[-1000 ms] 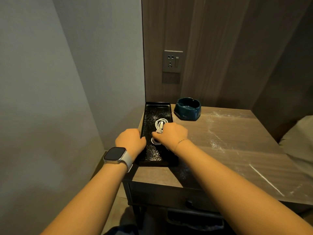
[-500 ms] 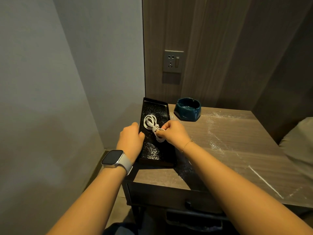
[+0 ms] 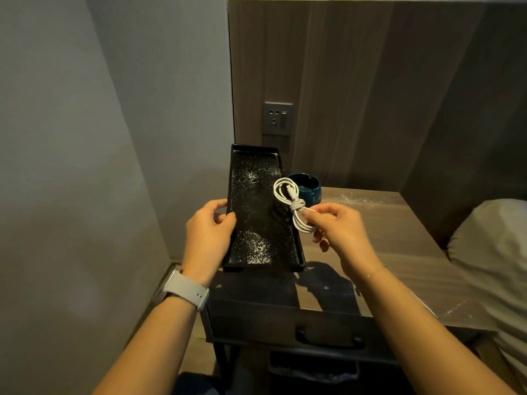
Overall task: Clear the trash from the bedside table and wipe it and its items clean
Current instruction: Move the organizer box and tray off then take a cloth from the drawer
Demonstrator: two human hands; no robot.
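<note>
The black tray (image 3: 261, 212), speckled all over with pale dust, is held up off the desk (image 3: 399, 238) with its far end raised, gripped along its left edge by the left hand (image 3: 209, 235), whose thumb lies over the rim while the fingers curl underneath. Lifting it this way probably serves to free the surface beneath for wiping and to let the dust be tipped off. The coiled white cable (image 3: 292, 205) is pinched at its bound middle between the thumb and fingertips of the right hand (image 3: 339, 232), dangling clear above the tray's right edge, apparently taken out so the tray can be cleaned alone. Behind the cable a dark teal ashtray (image 3: 312, 186) sits at the back of the desk, near the wall; whether it holds anything cannot be told from this angle. Streaks of the same pale dust lie across the desk top, so wiping looks not yet begun. A wall socket (image 3: 278, 118) is above, and a pillow (image 3: 496, 240) lies at the right.
</note>
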